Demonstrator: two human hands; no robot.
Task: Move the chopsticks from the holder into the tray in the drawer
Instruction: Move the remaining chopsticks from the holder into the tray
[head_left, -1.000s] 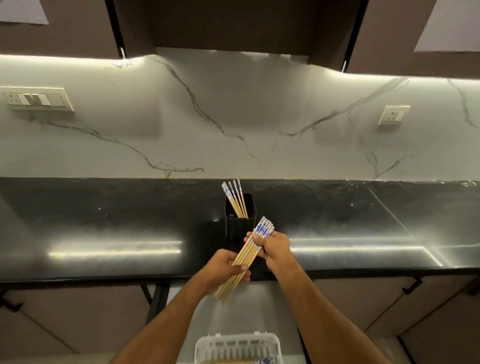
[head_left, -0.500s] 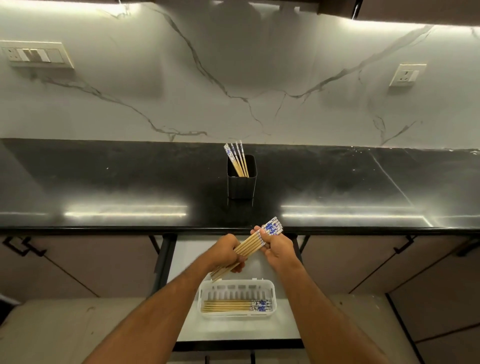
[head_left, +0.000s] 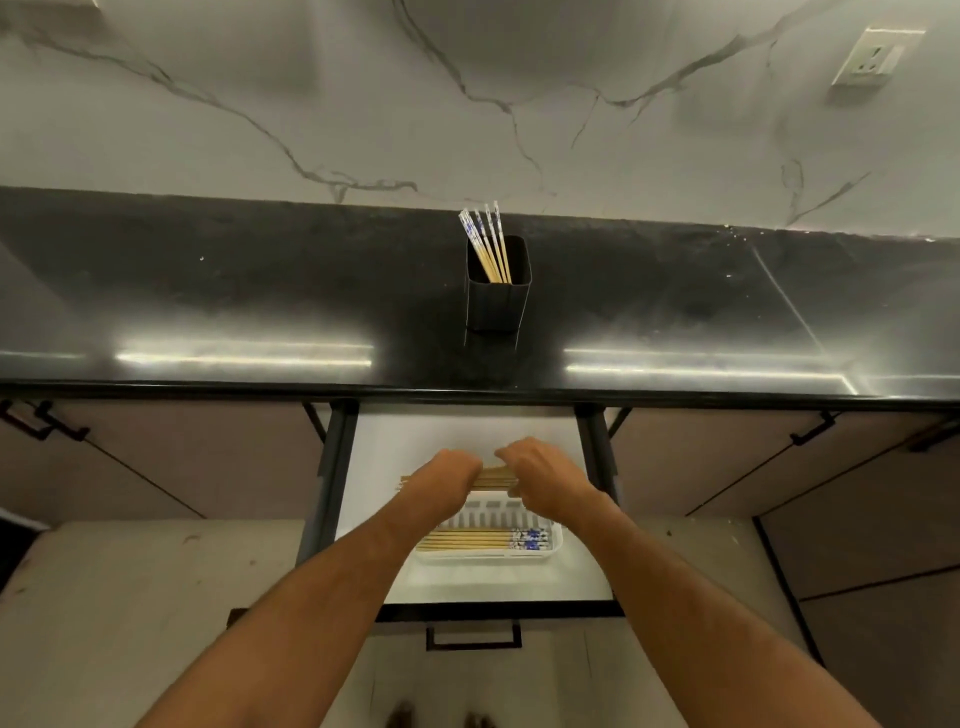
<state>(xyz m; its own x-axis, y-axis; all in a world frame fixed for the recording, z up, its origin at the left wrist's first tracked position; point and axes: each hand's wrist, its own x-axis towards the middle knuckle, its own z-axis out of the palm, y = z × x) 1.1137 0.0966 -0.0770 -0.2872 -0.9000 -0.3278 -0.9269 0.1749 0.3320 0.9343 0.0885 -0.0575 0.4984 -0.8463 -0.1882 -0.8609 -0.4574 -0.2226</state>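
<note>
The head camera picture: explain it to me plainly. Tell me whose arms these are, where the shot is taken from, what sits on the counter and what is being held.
There is no machine here. A person wears a camera on the head, so you look down along their own two bare arms. The left hand and right hand together grip a bundle of chopsticks, held level over the open drawer. In the drawer lies a white tray that already holds some chopsticks side by side. Further back, on the black counter, stands a dark holder with a few chopsticks still leaning in it. Behind it is a marble wall with a socket.
</note>
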